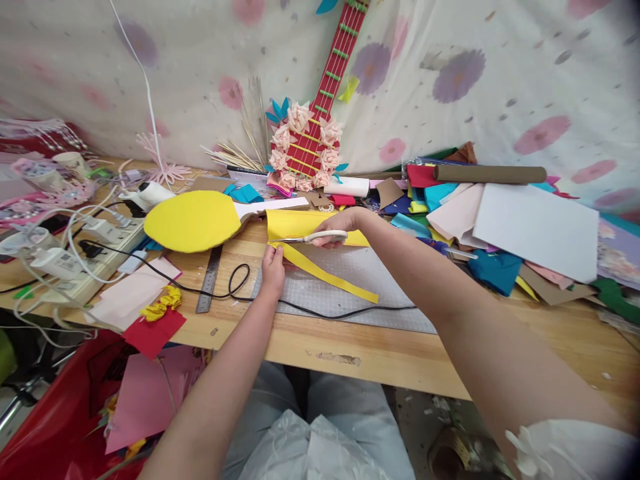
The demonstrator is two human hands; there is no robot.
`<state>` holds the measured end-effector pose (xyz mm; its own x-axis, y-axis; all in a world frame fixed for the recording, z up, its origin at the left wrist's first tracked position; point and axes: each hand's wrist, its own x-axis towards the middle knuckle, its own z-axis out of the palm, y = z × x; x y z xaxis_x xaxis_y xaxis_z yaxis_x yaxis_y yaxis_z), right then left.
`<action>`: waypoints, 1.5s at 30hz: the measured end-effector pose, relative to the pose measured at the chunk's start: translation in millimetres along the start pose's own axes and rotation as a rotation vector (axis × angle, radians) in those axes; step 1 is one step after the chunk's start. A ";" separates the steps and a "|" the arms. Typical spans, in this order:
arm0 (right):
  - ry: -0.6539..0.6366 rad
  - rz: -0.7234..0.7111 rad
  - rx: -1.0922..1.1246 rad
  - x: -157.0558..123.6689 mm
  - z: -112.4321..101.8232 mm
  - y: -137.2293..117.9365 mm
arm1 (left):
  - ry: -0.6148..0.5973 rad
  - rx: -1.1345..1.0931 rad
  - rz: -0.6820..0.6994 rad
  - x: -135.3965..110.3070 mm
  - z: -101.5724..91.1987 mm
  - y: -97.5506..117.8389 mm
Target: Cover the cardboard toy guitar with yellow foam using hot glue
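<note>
My right hand is closed round the white handles of a pair of scissors, blades pointing left into a yellow paper sheet. A long yellow strip hangs off the sheet, slanting down to the right across the grey cutting mat. My left hand pinches the strip's upper end just below the scissor blades. A yellow paddle-shaped paper cutout with a white handle lies to the left.
A metal ruler and a black cable lie on the wooden table. Piled coloured paper, white sheets and a cardboard tube sit at right. A red paper guitar leans against the floral cloth. Power strip and chargers are at left.
</note>
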<state>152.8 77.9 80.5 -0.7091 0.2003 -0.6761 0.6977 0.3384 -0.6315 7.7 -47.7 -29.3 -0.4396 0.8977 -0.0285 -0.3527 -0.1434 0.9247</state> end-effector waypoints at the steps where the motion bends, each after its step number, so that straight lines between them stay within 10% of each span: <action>1: -0.009 0.014 -0.001 0.4 -1.1 -1.7 | -0.004 -0.002 -0.004 -0.2 -0.1 0.0; 27: -0.011 -0.015 -0.020 15.3 -7.2 -19.7 | 0.105 -0.064 0.044 3.2 -3.0 -0.5; 36: -0.045 -0.043 0.067 -7.2 3.6 6.5 | 0.165 -0.055 -0.044 17.6 -24.5 29.6; 45: 0.011 0.029 0.154 -42.4 24.9 44.2 | -0.231 0.412 -0.205 56.0 -23.6 71.9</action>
<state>216.3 61.5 71.8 -0.6887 0.2185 -0.6914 0.7249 0.1872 -0.6629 -61.8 -17.6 26.6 -0.1851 0.9655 -0.1829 -0.0370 0.1792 0.9831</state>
